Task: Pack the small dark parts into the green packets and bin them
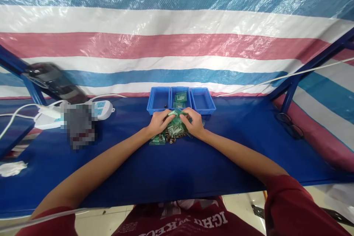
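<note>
Between my two hands is a small green packet (176,112), pinched at its left side by my left hand (158,122) and at its right side by my right hand (194,122). Both hands are closed on it, just in front of the blue bins. Beneath them lies a pile of green packets (174,129) with small metal parts (172,139) along its front edge. The middle blue bin (173,89) holds several green packets (181,97). In the left blue bin (159,90) sits a small dark piece. The right blue bin (203,107) shows nothing inside.
On the blue table (182,169), a white power strip (104,110) with cables and a blurred object (80,125) stand at the left. A dark bottle (56,81) leans behind them. Crumpled white tissue (12,169) lies front left, dark glasses (290,125) at the right.
</note>
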Tool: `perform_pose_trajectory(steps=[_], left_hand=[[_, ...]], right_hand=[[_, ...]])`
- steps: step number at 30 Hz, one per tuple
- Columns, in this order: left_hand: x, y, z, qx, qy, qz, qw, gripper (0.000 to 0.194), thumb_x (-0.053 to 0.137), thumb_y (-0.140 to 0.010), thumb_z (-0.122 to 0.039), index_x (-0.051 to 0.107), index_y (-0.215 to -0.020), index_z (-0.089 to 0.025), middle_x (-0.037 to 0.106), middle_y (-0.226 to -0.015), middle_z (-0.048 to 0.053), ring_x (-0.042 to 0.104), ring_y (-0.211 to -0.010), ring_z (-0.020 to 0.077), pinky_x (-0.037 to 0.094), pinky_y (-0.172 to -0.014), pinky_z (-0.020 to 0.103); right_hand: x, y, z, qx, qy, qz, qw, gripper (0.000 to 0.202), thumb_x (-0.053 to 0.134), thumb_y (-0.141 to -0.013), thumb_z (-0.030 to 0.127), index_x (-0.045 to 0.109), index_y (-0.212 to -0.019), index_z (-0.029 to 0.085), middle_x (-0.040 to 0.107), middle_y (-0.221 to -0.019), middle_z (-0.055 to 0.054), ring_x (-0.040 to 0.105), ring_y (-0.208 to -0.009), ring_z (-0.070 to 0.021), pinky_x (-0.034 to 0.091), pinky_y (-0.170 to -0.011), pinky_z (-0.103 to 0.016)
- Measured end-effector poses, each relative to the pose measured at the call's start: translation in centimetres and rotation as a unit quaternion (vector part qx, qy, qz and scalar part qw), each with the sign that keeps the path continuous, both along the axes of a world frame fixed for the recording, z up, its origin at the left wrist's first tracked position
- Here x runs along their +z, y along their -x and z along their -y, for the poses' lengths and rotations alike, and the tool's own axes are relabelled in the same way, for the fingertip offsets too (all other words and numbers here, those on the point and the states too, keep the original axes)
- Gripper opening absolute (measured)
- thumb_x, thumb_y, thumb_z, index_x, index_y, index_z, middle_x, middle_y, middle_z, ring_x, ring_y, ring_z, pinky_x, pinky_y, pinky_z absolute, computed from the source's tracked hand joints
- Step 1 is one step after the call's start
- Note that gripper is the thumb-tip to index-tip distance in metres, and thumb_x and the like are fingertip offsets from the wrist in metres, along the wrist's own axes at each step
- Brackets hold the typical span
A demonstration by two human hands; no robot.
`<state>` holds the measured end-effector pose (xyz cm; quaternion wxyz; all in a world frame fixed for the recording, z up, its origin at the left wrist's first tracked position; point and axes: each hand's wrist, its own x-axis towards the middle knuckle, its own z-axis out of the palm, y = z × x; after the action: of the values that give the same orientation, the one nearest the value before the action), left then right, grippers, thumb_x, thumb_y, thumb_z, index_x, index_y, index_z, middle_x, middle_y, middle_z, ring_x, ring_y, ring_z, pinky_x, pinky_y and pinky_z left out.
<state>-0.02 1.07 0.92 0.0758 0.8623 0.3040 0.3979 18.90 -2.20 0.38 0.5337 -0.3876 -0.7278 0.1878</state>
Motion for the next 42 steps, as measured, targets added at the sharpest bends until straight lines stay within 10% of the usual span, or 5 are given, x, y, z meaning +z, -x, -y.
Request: perform_pose_trajectory(steps=[29,42], left_hand=[[0.00,0.42,-0.07,-0.114,0.015,0.041,0.993,0.037,0.041,-0.094,-0.023,0.037,-0.058,-0.017,0.031,-0.054,-0.002,0.031,-0.048,0.0094,0.023,-0.050,0.028],[0.00,0.11,0.00,-0.055,-0.033,0.027,0.998,0.018,0.054,-0.090,-0.032,0.060,-0.090,-0.015,0.057,-0.057,-0.002,0.049,-0.046,0.0084,0.036,-0.049,0.021]], right_hand=[[-0.05,0.24,0.18,0.013,-0.050,0.041,0.998,0.020,0.047,-0.092,0.030,0.056,-0.080,0.017,0.057,-0.078,-0.006,0.051,-0.064,-0.0132,0.044,-0.061,-0.026],[-0.30,0.18,0.30,-0.056,-0.038,0.003,0.998,0.025,0.046,-0.092,0.034,0.059,-0.080,0.017,0.057,-0.066,-0.002,0.050,-0.058,-0.0130,0.042,-0.059,-0.026]])
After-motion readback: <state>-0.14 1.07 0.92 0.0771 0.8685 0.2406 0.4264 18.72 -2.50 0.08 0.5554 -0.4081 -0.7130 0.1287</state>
